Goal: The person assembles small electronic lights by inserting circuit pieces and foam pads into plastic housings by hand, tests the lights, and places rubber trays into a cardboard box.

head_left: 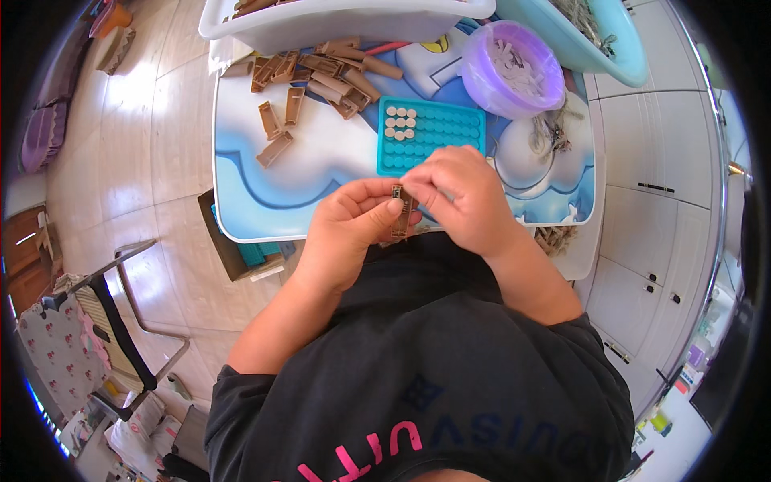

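Brown ridged plastic clip, pinched between left hand and right hand, both closed on it

Matt brown plastic for the small casing and the loose pieces. Smooth teal plastic, tray. Translucent glossy purple plastic, bowl. Glossy printed laminate, surface. White plastic, basket. Shiny tile, floor. Dark matt cloth, shirt.

Small table, blue-and-white printed top. Directly beyond the grip: teal tray. Beyond and left: loose brown cases. Beyond and right: purple tub. Far edge: white bin, teal basin.
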Demonstrator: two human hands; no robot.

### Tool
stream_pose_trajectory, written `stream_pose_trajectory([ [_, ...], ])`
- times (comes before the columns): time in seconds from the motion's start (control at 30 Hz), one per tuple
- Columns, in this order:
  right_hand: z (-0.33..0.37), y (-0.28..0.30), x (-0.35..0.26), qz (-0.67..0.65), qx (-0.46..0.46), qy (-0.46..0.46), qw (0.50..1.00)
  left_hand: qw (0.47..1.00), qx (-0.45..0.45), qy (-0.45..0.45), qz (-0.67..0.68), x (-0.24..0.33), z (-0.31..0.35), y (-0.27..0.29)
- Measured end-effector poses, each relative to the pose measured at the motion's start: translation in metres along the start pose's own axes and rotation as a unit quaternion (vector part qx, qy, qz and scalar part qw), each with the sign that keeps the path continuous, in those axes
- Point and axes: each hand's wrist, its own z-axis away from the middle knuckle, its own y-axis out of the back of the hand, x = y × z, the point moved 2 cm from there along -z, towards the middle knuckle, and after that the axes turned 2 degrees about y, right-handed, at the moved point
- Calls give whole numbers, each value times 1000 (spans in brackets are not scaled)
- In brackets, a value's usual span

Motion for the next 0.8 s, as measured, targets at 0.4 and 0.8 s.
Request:
stream_pose_trajectory([
  [0.4,-25,-13,40,212,79,63,972,993,40,9,111,8,-16,12],
  [0.8,-22,-15,8,74,66,55,993,992,52,-17,115,4,-21,11],
])
